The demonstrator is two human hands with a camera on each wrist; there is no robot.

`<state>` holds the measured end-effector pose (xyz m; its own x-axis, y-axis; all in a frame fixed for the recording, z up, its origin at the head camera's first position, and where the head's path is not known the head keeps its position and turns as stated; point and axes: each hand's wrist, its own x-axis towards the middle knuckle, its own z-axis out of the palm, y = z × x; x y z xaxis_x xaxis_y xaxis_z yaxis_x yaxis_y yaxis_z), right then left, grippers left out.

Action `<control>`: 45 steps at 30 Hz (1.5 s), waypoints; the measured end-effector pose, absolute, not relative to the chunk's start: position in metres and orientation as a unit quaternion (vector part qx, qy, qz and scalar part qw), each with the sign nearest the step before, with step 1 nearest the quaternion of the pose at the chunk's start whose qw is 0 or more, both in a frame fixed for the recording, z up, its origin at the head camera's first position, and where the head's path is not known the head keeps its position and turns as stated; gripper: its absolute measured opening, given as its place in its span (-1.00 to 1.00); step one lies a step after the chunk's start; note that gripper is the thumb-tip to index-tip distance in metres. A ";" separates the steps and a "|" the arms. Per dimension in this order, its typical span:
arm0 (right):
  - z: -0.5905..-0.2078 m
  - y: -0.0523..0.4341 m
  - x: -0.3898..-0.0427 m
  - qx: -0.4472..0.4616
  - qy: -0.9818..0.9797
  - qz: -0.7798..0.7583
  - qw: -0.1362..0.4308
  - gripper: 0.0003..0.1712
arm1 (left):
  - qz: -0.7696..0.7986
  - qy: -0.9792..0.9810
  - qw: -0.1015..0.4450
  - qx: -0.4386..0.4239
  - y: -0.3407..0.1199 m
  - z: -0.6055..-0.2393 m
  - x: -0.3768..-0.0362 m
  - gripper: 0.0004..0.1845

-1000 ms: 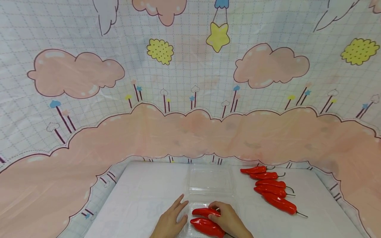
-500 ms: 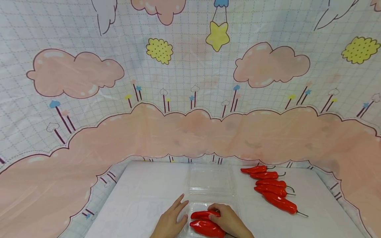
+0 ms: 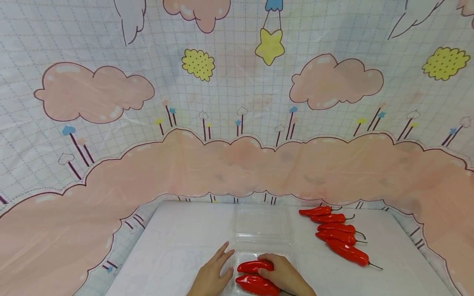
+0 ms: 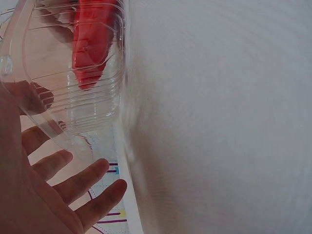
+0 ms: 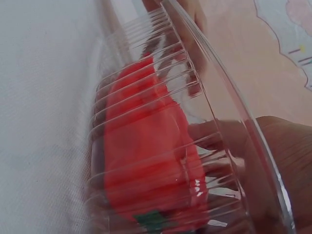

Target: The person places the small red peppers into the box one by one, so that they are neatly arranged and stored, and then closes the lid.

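A clear plastic clamshell box [image 4: 92, 119] stands at the front of the table, its lid [image 3: 263, 224] folded back flat. Two red chili peppers lie side by side in it: a far pepper [image 3: 249, 267] and a near pepper [image 3: 257, 285]. My right hand [image 3: 283, 271] reaches into the box and grips the stem end of the far pepper between thumb and fingers. My left hand [image 3: 212, 273] is at the box's left side with fingers spread; its thumb shows close to the rim. Through the ribbed wall in the right wrist view, a red pepper [image 5: 146, 146] with a green stem base is visible.
Several more red peppers [image 3: 348, 253] lie in a slanting row on the white table [image 3: 177, 238], right of the box. A cartoon-printed cloth [image 3: 237, 164] rises behind the table and along its sides.
The two peppers in the box have shifted slightly left, with my right hand still on the far one. My left hand and the peppers in the row keep their places.
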<state>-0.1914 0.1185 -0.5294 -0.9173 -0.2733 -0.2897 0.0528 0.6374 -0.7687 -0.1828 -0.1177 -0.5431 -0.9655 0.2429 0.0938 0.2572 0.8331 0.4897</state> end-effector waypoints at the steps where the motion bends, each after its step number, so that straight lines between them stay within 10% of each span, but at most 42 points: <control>1: -0.529 0.118 -0.191 -0.062 0.884 -0.422 0.193 -0.43 | -0.258 -0.957 0.015 -0.131 -0.118 -0.543 -0.183 -0.51; 45: -0.467 0.153 -0.183 -0.101 0.885 -0.454 0.009 -0.58 | -0.262 -0.957 0.005 -0.122 -0.119 -0.548 -0.184 -0.51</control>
<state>-0.1831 0.1529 -0.4673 -0.9796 -0.1862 0.0755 -0.1700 0.5680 -0.8053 -0.1841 -0.1187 -0.5483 -0.9701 0.2316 0.0728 0.2365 0.8333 0.4998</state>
